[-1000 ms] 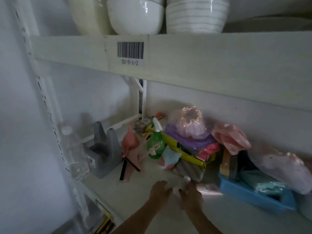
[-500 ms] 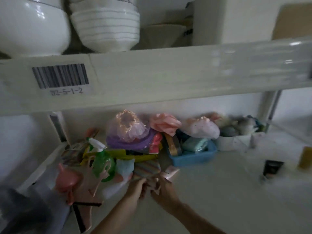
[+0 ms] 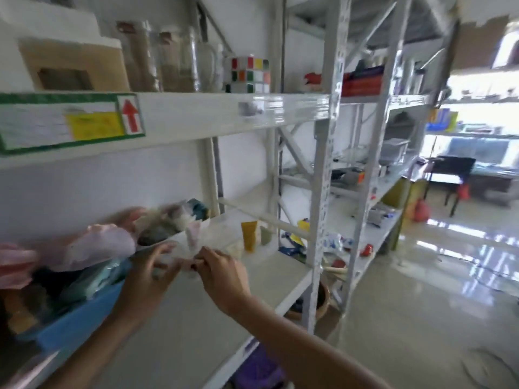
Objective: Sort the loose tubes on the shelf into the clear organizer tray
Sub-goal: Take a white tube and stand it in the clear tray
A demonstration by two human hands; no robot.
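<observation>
Now the view has swung right along the shelf [image 3: 252, 282], so both the left hand [image 3: 148, 273] and right hand [image 3: 222, 272] pinch a blurred clear organizer tray [image 3: 182, 256] with a pale tube [image 3: 193, 234] upright, the yellow tube [image 3: 249, 235] at two o'clock still loose.

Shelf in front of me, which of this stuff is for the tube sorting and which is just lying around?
For the job:
- yellow tube, standing upright
- grey-green tube beside it
- pale pink tube near the hands: left, right
- clear item between the hands, too blurred to identify

Just lying about:
- blue bin
- pink bags
- puzzle cube on the upper shelf
</observation>
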